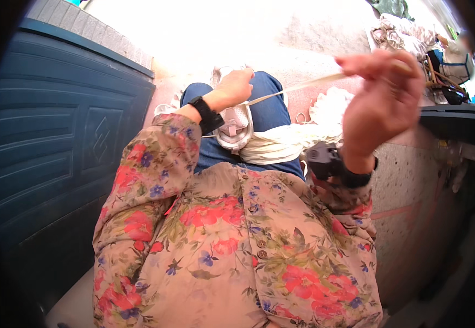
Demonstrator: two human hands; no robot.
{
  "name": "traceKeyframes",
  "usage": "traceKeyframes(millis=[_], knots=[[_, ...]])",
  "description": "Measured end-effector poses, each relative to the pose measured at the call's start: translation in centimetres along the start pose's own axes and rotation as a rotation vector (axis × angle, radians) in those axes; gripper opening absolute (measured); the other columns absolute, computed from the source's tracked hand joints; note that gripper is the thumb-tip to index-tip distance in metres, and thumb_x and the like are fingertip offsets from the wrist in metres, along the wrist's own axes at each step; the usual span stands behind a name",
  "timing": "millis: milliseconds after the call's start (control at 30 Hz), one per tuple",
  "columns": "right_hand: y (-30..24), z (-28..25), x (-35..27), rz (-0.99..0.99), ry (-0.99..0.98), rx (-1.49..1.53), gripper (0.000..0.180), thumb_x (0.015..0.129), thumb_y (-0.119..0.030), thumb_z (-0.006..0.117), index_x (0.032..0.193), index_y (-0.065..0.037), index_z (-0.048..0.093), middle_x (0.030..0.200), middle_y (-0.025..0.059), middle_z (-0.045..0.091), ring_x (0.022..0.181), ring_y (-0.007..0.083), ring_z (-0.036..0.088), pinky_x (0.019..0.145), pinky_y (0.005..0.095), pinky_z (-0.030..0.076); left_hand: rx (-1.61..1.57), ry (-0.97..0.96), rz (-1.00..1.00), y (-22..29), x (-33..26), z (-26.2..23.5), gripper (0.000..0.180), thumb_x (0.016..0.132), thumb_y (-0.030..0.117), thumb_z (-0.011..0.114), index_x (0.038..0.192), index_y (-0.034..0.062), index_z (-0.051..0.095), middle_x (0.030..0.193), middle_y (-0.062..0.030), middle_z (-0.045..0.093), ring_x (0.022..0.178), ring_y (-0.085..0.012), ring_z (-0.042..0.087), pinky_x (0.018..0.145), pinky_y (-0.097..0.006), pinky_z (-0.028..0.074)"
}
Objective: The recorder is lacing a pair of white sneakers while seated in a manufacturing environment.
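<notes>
A pale sneaker (234, 131) with a light mesh upper lies across my lap, on blue trousers. My left hand (233, 86) is closed over its middle, and the fingertips on the far side are partly hidden. From the shoe a flat cream shoelace (308, 83) runs taut up to the right. Its other end is pinched in my raised right hand (382, 95), which is slightly blurred. A bunch of cream laces (273, 143) is draped over my right thigh beside the shoe.
A dark blue panelled door (57, 117) stands at the left. More white laces or cloth (330, 106) spill to the right of my knee. At the far right are a dark table edge (453, 111) and a pile of light shoes (390, 38). Another pale shoe (165, 109) is left of my knee.
</notes>
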State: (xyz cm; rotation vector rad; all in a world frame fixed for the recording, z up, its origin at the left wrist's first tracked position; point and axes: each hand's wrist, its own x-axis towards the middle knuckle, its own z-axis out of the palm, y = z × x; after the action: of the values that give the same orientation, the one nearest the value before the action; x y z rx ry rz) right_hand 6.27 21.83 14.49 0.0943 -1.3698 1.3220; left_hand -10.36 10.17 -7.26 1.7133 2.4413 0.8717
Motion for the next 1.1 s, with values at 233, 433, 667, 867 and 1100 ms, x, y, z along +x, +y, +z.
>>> traceKeyframes(millis=[233, 433, 667, 867, 1100], knots=[[2.7, -2.4, -1.1, 0.342, -0.131, 0.018, 0.016, 0.092, -0.015, 0.042, 0.093, 0.0, 0.049, 0.068, 0.0034, 0.051, 0.053, 0.0076, 0.044, 0.048, 0.0177, 0.037, -0.363, -0.274, -0.707, 1.8, -3.8, -8.8, 0.033, 0.081, 0.004, 0.042, 0.114, 0.0016, 0.047, 0.098, -0.0119, 0.057, 0.051, -0.014, 0.053, 0.039, -0.027, 0.044], [7.9, 0.5, -10.1, 0.835, -0.733, -0.346, 0.017, 0.085, -0.017, 0.05, 0.085, -0.002, 0.059, 0.071, 0.0132, 0.057, 0.06, 0.0207, 0.054, 0.058, 0.0304, 0.043, -0.304, -0.311, -0.483, 1.3, -7.6, -8.3, 0.04, 0.076, 0.005, 0.05, 0.116, 0.0022, 0.046, 0.088, -0.0145, 0.06, 0.068, -0.0228, 0.059, 0.059, -0.032, 0.048], [11.0, 2.2, -17.2, 0.575, -0.873, -0.725, 0.018, 0.081, -0.016, 0.047, 0.088, -0.004, 0.059, 0.073, 0.0204, 0.059, 0.069, 0.0362, 0.058, 0.062, 0.0434, 0.046, 0.018, -0.174, -0.32, 2.2, -8.5, -7.9, 0.018, 0.08, 0.016, 0.053, 0.089, 0.0032, 0.06, 0.073, -0.0191, 0.06, 0.073, -0.0343, 0.059, 0.062, -0.039, 0.047], [11.9, 2.6, -17.8, 0.29, -1.114, -0.955, 0.01, 0.074, -0.012, 0.052, 0.078, -0.003, 0.053, 0.065, 0.0153, 0.059, 0.063, 0.0281, 0.061, 0.052, 0.0371, 0.047, 0.158, -0.103, -0.423, 4.1, -9.1, -6.1, 0.016, 0.082, 0.016, 0.049, 0.073, 0.0037, 0.053, 0.064, -0.0203, 0.057, 0.062, -0.0361, 0.058, 0.055, -0.044, 0.047], [9.4, 0.3, -9.1, 1.282, -0.882, 0.142, 0.013, 0.089, -0.016, 0.043, 0.091, -0.007, 0.052, 0.057, 0.0, 0.05, 0.048, 0.0119, 0.05, 0.054, 0.0246, 0.046, 0.14, 0.151, -0.576, 5.4, -8.5, -6.5, 0.01, 0.078, 0.008, 0.044, 0.075, -0.0004, 0.049, 0.059, -0.0214, 0.056, 0.059, -0.0378, 0.059, 0.054, -0.044, 0.048]])
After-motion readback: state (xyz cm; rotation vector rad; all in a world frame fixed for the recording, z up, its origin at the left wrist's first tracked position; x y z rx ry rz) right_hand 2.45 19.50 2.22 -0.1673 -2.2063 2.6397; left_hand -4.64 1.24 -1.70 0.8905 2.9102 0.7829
